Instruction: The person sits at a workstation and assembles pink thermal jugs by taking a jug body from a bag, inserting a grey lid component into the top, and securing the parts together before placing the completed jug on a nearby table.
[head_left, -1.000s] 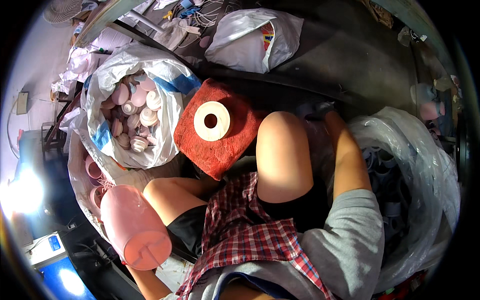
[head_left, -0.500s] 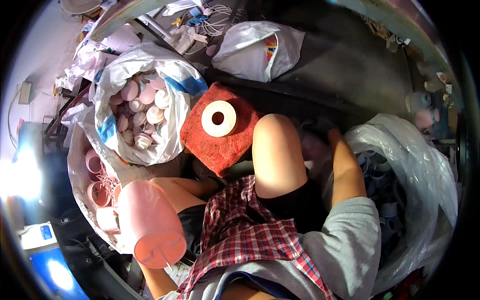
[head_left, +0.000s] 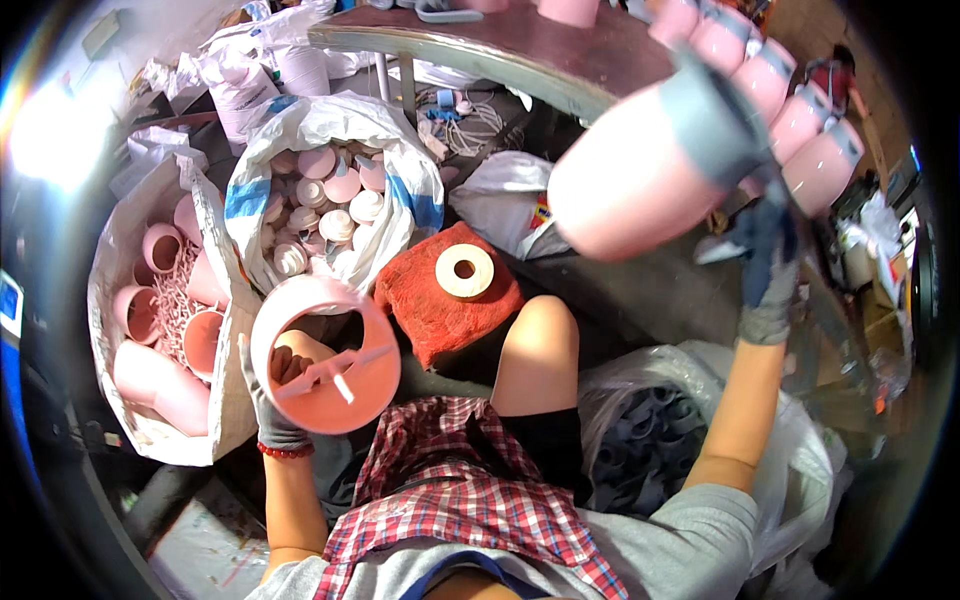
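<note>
Sack (head_left: 230, 405), far left, contains pink parts (head_left: 160, 385). Gloved left hand (head_left: 272, 405) clamped on pink cylinder (head_left: 370, 388), open end visible. Red cushion (head_left: 418, 312) bears cream ring (head_left: 482, 277). Pink vessel (head_left: 625, 180) with grey collar (head_left: 710, 120) tilted aloft; gloved right hand (head_left: 770, 262) clamped at collar's side, contact blurred.

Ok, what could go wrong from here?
The right hand appears to hold a pink-and-grey rounded plastic vessel; it might knock the row of glossy pink-and-grey vessels, though depth is hard to judge. Only the left hand is seen holding the open pink plastic cylinder, which could slip. The knee sits close to the red square cloth pad; a nudge might shift the round cream ring on it.
</note>
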